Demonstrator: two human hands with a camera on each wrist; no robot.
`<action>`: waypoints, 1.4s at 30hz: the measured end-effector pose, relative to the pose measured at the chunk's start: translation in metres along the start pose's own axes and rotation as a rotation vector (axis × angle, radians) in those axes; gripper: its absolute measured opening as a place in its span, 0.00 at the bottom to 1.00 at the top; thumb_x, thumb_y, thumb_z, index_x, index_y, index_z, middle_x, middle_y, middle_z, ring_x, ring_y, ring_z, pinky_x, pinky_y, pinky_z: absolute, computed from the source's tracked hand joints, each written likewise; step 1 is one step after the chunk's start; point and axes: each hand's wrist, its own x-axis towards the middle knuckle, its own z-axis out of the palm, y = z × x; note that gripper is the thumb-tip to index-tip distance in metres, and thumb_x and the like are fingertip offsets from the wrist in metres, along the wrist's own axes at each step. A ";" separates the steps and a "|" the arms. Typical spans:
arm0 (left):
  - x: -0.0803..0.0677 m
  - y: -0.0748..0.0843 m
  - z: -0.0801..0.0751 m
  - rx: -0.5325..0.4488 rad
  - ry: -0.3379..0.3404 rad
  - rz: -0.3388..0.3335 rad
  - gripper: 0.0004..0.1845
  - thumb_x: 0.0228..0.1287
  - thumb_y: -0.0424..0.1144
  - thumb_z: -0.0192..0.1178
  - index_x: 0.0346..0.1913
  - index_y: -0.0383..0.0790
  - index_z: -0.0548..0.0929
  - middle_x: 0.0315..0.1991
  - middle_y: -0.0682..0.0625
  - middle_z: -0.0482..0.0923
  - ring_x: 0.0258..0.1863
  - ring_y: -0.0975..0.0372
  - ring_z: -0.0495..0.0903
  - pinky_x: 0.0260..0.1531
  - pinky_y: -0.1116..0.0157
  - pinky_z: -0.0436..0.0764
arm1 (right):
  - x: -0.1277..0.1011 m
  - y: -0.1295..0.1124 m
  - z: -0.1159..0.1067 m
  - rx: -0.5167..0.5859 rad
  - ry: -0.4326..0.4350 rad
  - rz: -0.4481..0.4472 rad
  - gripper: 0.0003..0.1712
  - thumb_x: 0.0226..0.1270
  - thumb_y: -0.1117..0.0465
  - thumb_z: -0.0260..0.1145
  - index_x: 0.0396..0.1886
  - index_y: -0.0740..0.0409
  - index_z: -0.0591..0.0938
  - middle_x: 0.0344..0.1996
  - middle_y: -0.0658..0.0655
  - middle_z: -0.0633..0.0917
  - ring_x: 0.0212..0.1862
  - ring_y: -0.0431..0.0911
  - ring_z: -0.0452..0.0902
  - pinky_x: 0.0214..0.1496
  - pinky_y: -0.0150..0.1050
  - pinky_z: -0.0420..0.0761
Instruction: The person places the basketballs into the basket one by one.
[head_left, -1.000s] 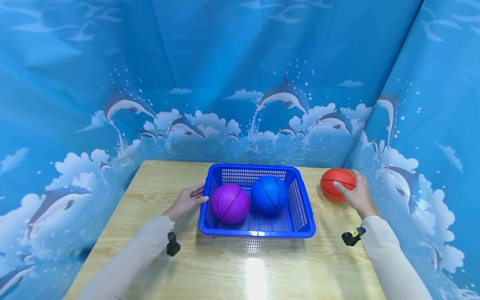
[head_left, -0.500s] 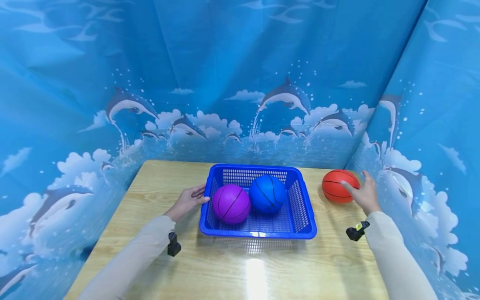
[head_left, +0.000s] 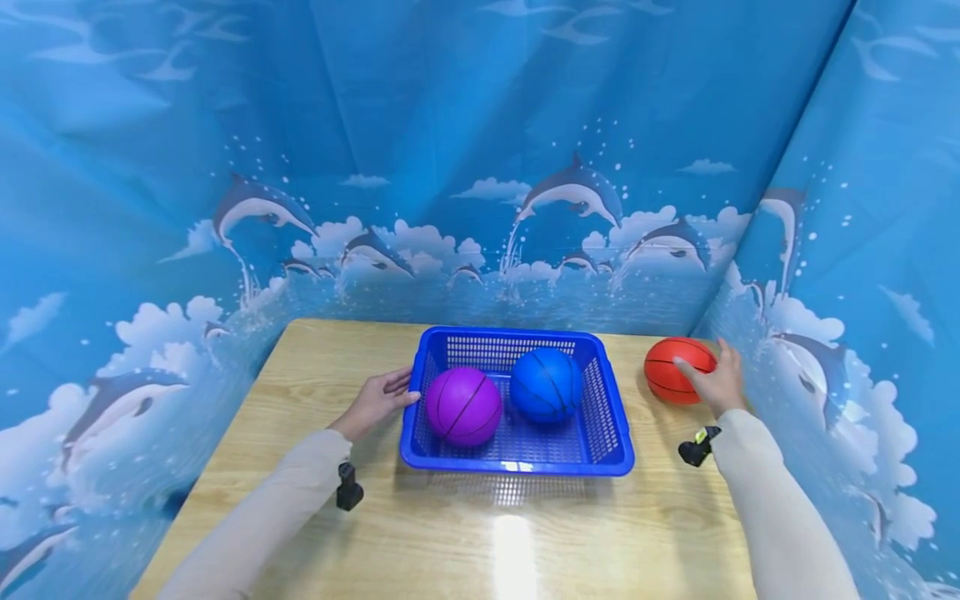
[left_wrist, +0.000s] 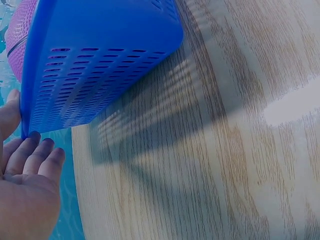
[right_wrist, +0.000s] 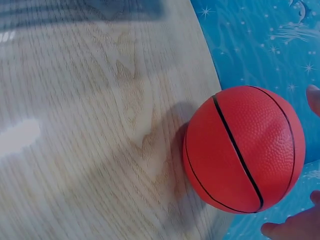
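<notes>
1. Nearest the camera, two sleeved forearms reach out over one wooden table (head_left: 300, 392), each with a small black wrist camera.
2. The left hand (head_left: 372, 402) rests with straight, relaxed fingers against the left wall of one blue basket (head_left: 517, 462). In the left wrist view its fingertips (left_wrist: 35, 145) touch the basket's rim, and nothing is gripped.
3. The basket sits mid-table and holds two balls: one purple ball (head_left: 463, 406) on the left and one blue ball (head_left: 545, 386) on the right, side by side and close together.
4. One red ball (head_left: 673, 370) lies on the table to the right of the basket, apart from it, near the table's right edge.
5. The right hand (head_left: 714, 383) cups the red ball from its right side, fingers spread around it and touching. The ball sits on the wood, not lifted.
6. Farthest off, one blue dolphin-print curtain (head_left: 480, 167) hangs around three sides.
</notes>
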 end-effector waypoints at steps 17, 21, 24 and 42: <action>-0.003 0.002 -0.002 -0.006 -0.012 0.024 0.33 0.58 0.37 0.59 0.64 0.31 0.59 0.61 0.36 0.62 0.59 0.50 0.65 0.56 0.62 0.70 | 0.000 0.009 0.020 -0.063 0.017 0.045 0.50 0.57 0.47 0.60 0.69 0.60 0.44 0.64 0.72 0.43 0.62 0.68 0.45 0.55 0.66 0.63; -0.003 0.003 -0.002 -0.008 -0.014 0.030 0.33 0.57 0.36 0.59 0.64 0.31 0.59 0.61 0.36 0.62 0.59 0.50 0.65 0.56 0.62 0.70 | -0.004 0.008 0.019 -0.038 0.013 0.091 0.49 0.57 0.46 0.59 0.68 0.61 0.45 0.63 0.72 0.41 0.60 0.69 0.47 0.54 0.66 0.63; -0.003 0.002 -0.002 -0.013 -0.013 0.025 0.33 0.58 0.36 0.59 0.64 0.31 0.59 0.61 0.36 0.62 0.59 0.50 0.64 0.56 0.61 0.70 | -0.006 0.007 0.019 -0.010 0.009 0.110 0.49 0.56 0.47 0.61 0.69 0.59 0.44 0.64 0.71 0.41 0.60 0.69 0.49 0.54 0.66 0.64; -0.003 0.002 -0.001 -0.023 -0.004 0.000 0.33 0.57 0.37 0.59 0.64 0.34 0.59 0.61 0.38 0.63 0.59 0.51 0.65 0.56 0.63 0.70 | -0.005 0.008 0.025 -0.003 -0.065 0.085 0.56 0.54 0.48 0.63 0.69 0.53 0.35 0.65 0.71 0.40 0.59 0.71 0.52 0.54 0.66 0.64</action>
